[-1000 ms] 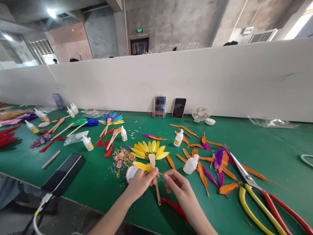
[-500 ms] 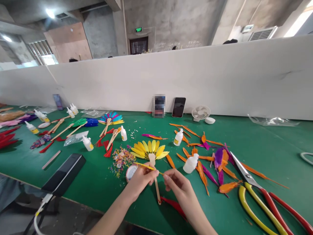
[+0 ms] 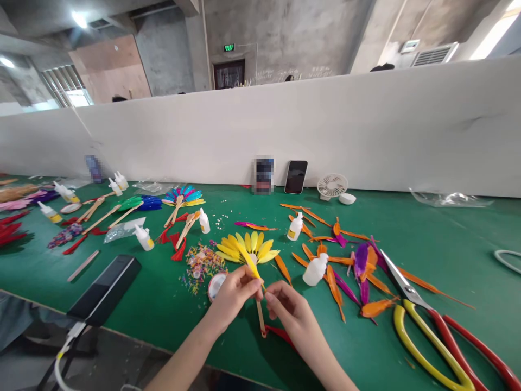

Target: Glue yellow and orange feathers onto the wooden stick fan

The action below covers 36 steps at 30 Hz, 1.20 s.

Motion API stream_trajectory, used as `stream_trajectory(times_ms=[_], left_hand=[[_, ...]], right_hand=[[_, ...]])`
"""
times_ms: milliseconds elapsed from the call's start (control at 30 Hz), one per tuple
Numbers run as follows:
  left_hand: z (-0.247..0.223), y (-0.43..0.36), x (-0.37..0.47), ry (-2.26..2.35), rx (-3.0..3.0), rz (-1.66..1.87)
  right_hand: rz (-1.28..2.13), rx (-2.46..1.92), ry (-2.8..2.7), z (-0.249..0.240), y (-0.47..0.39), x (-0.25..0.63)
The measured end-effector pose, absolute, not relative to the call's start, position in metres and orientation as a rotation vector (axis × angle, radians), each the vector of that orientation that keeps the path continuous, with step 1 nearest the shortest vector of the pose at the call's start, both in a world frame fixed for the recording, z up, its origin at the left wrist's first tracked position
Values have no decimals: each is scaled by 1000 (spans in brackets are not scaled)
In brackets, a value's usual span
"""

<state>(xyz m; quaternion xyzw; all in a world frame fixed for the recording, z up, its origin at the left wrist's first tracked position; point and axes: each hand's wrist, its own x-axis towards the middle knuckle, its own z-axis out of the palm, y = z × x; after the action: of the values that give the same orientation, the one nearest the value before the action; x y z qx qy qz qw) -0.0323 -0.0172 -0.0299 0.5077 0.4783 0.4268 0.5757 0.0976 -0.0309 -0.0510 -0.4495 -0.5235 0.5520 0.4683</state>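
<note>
Two bare hands work above a green desk (image 3: 171, 320), just beside each other and linked by one yellow feather (image 3: 249, 260). The left hand (image 3: 236, 296) pinches the feather near its lower part between thumb and fingers; the right hand (image 3: 291, 312) has its fingertips closed at the thin quill (image 3: 263, 287). The feather's long axis slants: the broad tip points away from the person and to the left, the quill back toward the right hand.

Behind it lies a fan (image 3: 262, 250) of yellow feathers, spread away from the person, its wooden handle (image 3: 261, 320) running toward the near side. The raised feather overlaps the fan in view; whether they touch is hard to tell.

The hands hide the handle's upper part. The right forearm covers part of a red tassel (image 3: 279, 332), the left hand part of a round dish (image 3: 215, 283). At right, the scissors' (image 3: 413, 296) grips are cut off by the bottom edge.
</note>
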Motion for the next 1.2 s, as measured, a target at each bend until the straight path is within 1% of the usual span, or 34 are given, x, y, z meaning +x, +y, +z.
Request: stream_trajectory(times_ms=[233, 533, 733, 900, 933, 1033, 1200], left_hand=[[-31, -18, -34, 1210, 1352, 1046], [-30, -21, -34, 1449, 1836, 1239], [-28, -20, -36, 1535, 2133, 1247], [-38, -32, -31, 1367, 2554, 1175], [-39, -34, -32, 1351, 2564, 1191], [-35, -31, -40, 1560, 2407, 1248], [-21, -14, -66, 1781, 2398, 1148]], right_hand=[[1424, -1078, -1348, -48, -29, 93], [1375, -984, -1328, -41, -23, 77], [1289, -997, -1209, -38, -28, 68], [1227, -980, -1046, -28, -20, 76], [1254, -968, -1054, -24, -18, 78], [1374, -908, -1078, -14, -14, 84], [1513, -829, -1032, -13, -11, 88]])
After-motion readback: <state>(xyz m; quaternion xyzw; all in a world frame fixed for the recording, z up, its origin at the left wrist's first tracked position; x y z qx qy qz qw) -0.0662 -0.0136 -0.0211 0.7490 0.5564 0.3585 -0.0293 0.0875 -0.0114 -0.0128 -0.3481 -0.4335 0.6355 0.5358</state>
